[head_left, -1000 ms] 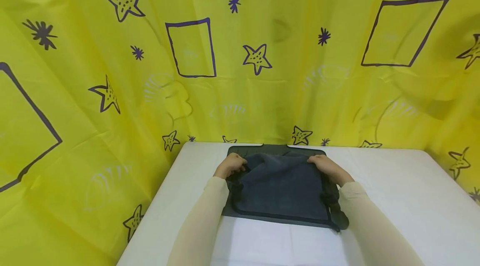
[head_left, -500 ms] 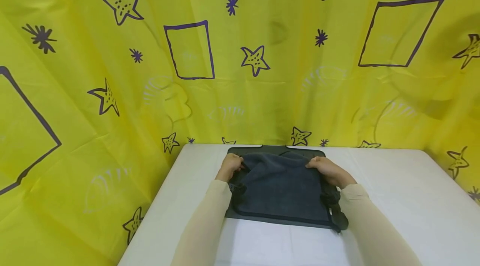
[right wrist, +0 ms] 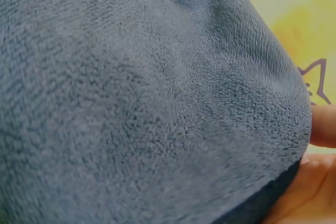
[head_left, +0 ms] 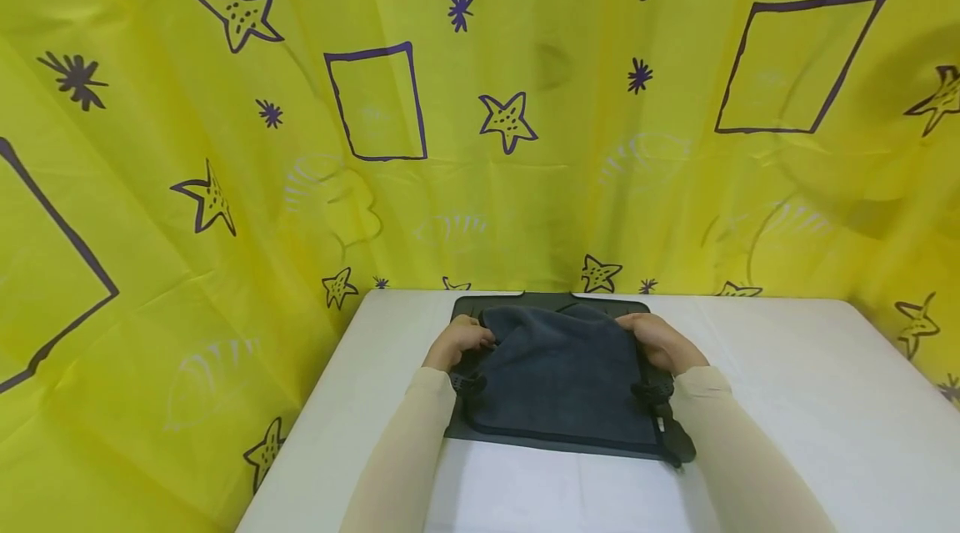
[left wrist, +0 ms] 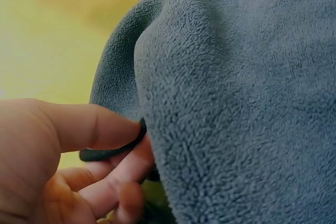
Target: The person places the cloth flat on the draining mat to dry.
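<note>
A dark blue-grey plush cloth (head_left: 562,383) with a thin black border hangs between my two hands, its upper edge raised and folded over at the left. My left hand (head_left: 457,341) pinches its upper left edge. In the left wrist view, the thumb and fingers (left wrist: 113,127) close on the black border beside a fold of the cloth (left wrist: 236,93). My right hand (head_left: 660,339) pinches the upper right edge; in the right wrist view most of that hand is hidden behind the cloth (right wrist: 147,108), with only some fingers (right wrist: 323,124) showing at its edge.
Under the cloth lies a flat dark grey mat (head_left: 551,299) with a black rim, on a white table (head_left: 780,383). A dark rounded piece (head_left: 680,441) sticks out at its lower right corner. A yellow curtain (head_left: 450,208) with drawn stars stands behind the table.
My left hand has shifted slightly and its fingers have changed their hold on the cloth's edge. The right hand stays almost where it was, still pinching the cloth.
</note>
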